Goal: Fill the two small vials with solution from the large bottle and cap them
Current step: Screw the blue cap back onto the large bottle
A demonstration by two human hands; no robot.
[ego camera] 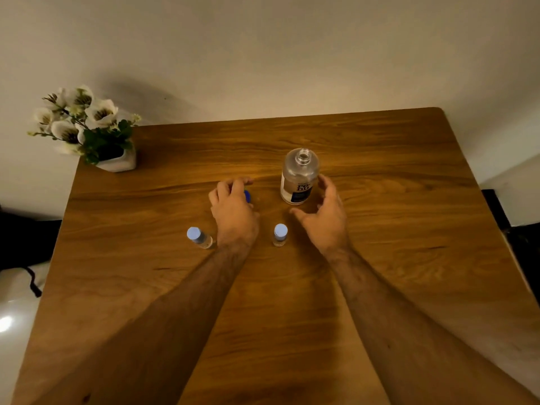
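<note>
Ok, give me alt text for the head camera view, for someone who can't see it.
Two bare forearms reach over a wooden table: the left hand curls over a blue cap, the right hand is open beside an uncapped large bottle. Two capped small vials stand nearer; a potted flower sits in the far-left corner.

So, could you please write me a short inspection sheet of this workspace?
Surface: wooden table, bare wood around the items.
Job's things: large bottle upright, uncapped; two small vials with pale blue caps on; blue cap under left hand.
Clutter: potted flowers at far left corner.
Grips: left hand curled over the blue cap; right hand open beside the bottle, contact unclear.
Cables: nothing seen.
Surroundings: plain wall; dark objects at both edges.
</note>
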